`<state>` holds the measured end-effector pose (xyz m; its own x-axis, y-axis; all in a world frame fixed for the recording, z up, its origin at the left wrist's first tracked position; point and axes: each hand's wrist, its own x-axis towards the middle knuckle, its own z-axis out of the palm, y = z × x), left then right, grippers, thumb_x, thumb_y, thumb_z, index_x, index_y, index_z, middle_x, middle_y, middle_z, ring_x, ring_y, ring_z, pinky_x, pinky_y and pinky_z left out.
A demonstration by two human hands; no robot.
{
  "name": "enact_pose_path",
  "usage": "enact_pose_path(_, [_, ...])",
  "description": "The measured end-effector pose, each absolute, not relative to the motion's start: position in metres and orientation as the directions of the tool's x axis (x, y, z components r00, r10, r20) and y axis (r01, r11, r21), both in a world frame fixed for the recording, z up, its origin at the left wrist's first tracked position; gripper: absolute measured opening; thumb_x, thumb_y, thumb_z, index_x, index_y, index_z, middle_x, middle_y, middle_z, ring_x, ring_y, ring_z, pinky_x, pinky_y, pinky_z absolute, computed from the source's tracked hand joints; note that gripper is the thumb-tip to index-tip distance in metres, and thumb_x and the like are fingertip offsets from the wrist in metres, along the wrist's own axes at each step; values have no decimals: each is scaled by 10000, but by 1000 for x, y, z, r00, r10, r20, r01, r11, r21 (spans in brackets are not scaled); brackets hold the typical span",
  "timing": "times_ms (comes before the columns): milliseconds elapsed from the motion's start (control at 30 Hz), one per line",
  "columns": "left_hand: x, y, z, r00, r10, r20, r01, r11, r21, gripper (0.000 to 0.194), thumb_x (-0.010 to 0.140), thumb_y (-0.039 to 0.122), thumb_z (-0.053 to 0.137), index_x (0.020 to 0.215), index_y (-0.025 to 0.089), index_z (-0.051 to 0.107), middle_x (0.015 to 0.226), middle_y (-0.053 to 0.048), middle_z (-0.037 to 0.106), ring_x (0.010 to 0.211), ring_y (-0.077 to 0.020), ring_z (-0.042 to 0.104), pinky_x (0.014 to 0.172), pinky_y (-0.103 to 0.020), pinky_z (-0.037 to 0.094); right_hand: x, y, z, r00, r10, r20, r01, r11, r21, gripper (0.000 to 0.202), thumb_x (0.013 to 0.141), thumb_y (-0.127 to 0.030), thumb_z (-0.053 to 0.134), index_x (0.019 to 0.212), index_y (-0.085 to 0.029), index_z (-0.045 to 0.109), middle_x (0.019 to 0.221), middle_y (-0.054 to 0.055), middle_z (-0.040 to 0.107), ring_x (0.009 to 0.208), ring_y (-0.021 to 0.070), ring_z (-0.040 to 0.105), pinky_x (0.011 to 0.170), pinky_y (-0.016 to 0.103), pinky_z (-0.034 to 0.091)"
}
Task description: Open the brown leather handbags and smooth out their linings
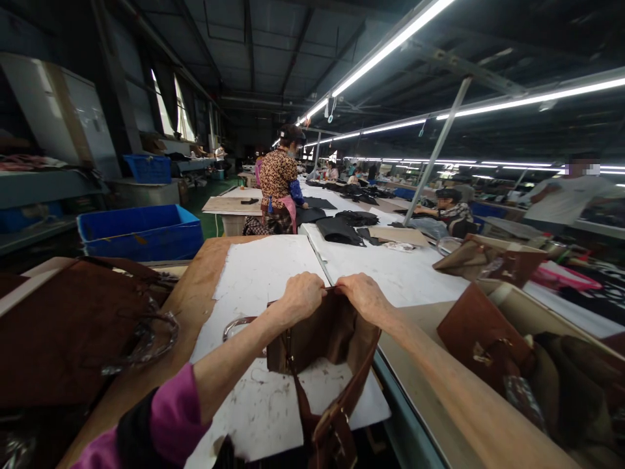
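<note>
A brown handbag (312, 348) with a tan-grey lining stands in front of me on white paper (234, 391). My left hand (303, 296) pinches its far top edge. Close beside it, my right hand (364, 296) pinches the same edge, thumb and fingers pressed together. The bag's mouth faces me, so its inside shows. From its near side a brown strap (336, 423) with metal fittings hangs toward me. A handle wrapped in clear plastic (239, 326) sticks out at its left.
More brown bags lie at the left (73, 332) and in an open carton (576, 319) at the right. A blue bin (141, 231) stands beyond the table's left edge. Farther on, a person in a patterned top (278, 179) stands by black pieces (339, 229) on the long table.
</note>
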<state>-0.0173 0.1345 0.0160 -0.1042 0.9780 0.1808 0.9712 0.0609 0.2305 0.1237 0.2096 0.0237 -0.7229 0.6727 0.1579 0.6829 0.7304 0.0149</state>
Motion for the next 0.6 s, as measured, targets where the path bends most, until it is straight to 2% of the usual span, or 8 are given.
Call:
enact_pose_path(133, [-38,111,19,-134,974,181,955,79,285,216,748,277,466,765,206,669,737,-52,648,735,-197,573,648,-274,405,130,205,27,-740,650,172,656,754,-30,243,822,-328,425,769,-230,641,749,17,646,738,153,558,622,230,311])
enact_pose_path(400, [-68,57,6,-216,953,212,806,52,589,281,766,290,402,698,155,638,550,15,542,556,-104,473,530,-188,332,130,198,31,-729,661,180,657,749,-86,265,827,-324,408,729,-214,628,694,7,624,697,135,531,613,221,294])
enact_pose_path(600, [-70,44,-7,-222,941,255,712,-23,702,285,786,262,372,810,170,641,627,27,569,593,-93,479,568,-173,354,129,193,29,-721,673,162,674,736,-60,260,845,-336,391,793,-228,621,746,-1,627,727,136,540,623,223,313])
